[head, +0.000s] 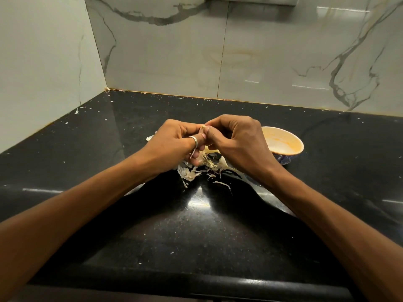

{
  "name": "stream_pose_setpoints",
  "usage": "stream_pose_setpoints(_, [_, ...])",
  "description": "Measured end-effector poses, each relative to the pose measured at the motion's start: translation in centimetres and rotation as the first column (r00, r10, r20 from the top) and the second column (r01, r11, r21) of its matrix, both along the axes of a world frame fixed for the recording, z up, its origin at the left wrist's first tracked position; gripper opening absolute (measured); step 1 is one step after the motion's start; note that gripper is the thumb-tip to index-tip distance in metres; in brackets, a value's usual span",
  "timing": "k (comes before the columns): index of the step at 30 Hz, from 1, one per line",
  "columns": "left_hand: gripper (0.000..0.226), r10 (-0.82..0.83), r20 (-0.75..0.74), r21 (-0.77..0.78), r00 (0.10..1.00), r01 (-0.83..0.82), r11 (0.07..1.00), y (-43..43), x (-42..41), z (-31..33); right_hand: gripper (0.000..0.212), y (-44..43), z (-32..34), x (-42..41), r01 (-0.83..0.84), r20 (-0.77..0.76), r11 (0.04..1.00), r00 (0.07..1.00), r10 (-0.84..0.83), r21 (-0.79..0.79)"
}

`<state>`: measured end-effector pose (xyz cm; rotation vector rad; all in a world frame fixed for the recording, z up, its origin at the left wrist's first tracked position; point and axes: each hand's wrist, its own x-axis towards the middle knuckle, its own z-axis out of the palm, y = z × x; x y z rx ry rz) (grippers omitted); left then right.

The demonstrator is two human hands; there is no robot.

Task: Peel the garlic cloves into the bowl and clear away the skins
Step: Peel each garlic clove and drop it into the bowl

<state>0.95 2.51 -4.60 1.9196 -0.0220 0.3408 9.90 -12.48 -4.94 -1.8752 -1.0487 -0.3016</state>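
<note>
My left hand (pixel 176 144) and my right hand (pixel 235 142) meet above the black counter, fingers curled together round a garlic clove (pixel 203 127) of which only a pale tip shows between the fingertips. A ring sits on my left thumb. Thin strands of skin hang down from the hands onto a heap of white garlic skins (pixel 202 171) lying right below them. A bowl (pixel 287 144) with a white inside and an orange-stained rim stands just right of my right hand; its visible part holds no cloves.
The black stone counter (pixel 196 225) runs into a corner of marble-patterned wall tiles (pixel 163 51). Small skin flakes are scattered across the counter, thickest along the back edge. A piece of skin (pixel 150 137) shows left of my left hand. The counter's front edge is near me.
</note>
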Motion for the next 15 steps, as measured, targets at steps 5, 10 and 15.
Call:
stream_pose_setpoints(5, [0.021,-0.004,-0.014,0.014,1.0,0.004,1.0,-0.35,-0.17,-0.14,0.012,-0.05,-0.04,0.12,0.0,0.016,0.999,1.0,0.001,-0.044])
stream_pose_setpoints(10, [0.022,-0.005,-0.022,0.01,1.0,0.006,1.0,-0.3,-0.06,-0.23,0.011,-0.19,0.03,0.42,-0.023,-0.044,0.999,0.999,0.021,-0.047])
stream_pose_setpoints(15, [0.022,-0.002,0.004,0.002,1.0,0.002,1.0,-0.6,-0.21,-0.25,0.011,-0.03,-0.27,0.35,-0.034,-0.082,0.999,0.996,0.031,-0.033])
